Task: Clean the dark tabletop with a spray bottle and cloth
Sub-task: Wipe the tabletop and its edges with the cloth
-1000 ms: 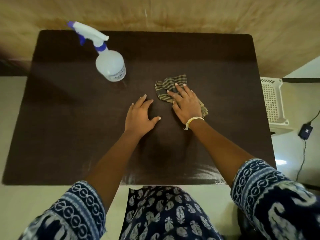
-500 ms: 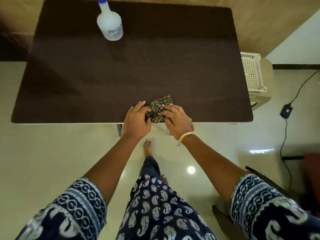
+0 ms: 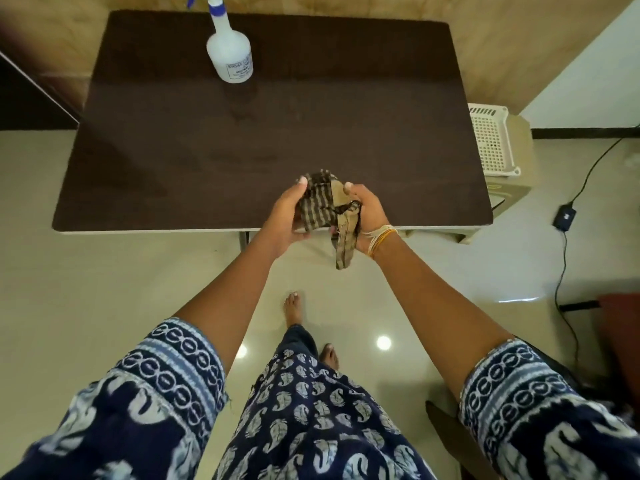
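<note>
Both hands hold the cloth (image 3: pixel 320 202) in the air, over the near edge of the counter (image 3: pixel 214 140). The left hand (image 3: pixel 287 216) grips the striped cloth from the left side, with the fingers curled around it and the thumb on top. The right hand (image 3: pixel 363 211) grips the other side, its fingers closed on the fabric. The cloth is bunched between the two hands, and one loose end hangs down below the right hand, past the counter edge. It does not touch the counter surface as far as I can see. On the right wrist there are thin bangles (image 3: pixel 381 237).

The spray bottle (image 3: pixel 229 51) stands upright at the far left part of the counter, well apart from the hands. Its body is white and translucent with a small label, and it has a blue collar at the neck; the top of the trigger head is cut by the picture edge. The dark counter top shows a faint wet mark just in front of the bottle.

To the right of the counter there is a white plastic basket (image 3: pixel 491 140) with a grid of holes. A black cable with an adapter (image 3: pixel 564 218) lies on the light floor (image 3: pixel 104 289) further right. The person wears blue patterned clothes, and the bare feet stand on the floor below.
</note>
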A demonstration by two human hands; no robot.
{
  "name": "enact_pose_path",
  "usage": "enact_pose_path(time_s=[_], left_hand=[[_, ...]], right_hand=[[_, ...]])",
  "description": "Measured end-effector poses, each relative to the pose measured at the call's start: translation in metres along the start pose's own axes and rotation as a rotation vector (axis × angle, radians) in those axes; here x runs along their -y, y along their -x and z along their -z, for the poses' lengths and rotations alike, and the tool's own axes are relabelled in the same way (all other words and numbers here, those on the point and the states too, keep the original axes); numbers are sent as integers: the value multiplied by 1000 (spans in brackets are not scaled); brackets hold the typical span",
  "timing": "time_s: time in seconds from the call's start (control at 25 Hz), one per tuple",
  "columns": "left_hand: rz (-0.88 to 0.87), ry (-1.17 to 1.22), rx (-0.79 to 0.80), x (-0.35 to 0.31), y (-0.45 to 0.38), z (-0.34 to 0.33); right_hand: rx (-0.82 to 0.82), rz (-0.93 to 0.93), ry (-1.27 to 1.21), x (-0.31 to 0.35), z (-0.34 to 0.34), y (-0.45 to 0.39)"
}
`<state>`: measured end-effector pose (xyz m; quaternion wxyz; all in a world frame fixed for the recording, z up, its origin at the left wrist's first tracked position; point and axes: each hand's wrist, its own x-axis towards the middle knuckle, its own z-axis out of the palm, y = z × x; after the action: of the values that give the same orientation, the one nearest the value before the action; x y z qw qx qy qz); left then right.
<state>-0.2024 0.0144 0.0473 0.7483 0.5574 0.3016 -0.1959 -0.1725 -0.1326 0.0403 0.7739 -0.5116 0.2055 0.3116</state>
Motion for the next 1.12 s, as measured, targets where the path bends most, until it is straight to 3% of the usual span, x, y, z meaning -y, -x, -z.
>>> enact_pose_path(time_s=[0.08,0.16,0.32,0.44,0.56,0.68,0.76,0.84,0.96,1.12], left_hand=[[80,88,29,-12,-2,-3],[54,125,-74,-27,-11,-6],[-105,-78,-254,-65,-56,-1],[-120,-162,-273,-94,-98,11],[-299,-528,-324,-117,-138,37],[-409,-953,-233,-145,-178,69],[-377,-1242,-126,-162,-196,85],[-296,-1483,-17,-173,-206,94],[-246,-1675,22,-173,-212,97],[-239,-1681,7,-171,-211,95]], right_hand=[[161,-49,-105,9,-8,3],[164,-49,-27,20,-16,-5],[-91,-65,-8,44,-31,-41],[-348,150,22,80,-46,-93],[-625,282,329,124,-55,-160],[-717,477,594,178,-69,-217],[-755,480,836,207,-74,-259],[-662,387,1164,221,-83,-295],[-302,238,1642,209,-94,-327],[29,460,1818,167,-99,-306]])
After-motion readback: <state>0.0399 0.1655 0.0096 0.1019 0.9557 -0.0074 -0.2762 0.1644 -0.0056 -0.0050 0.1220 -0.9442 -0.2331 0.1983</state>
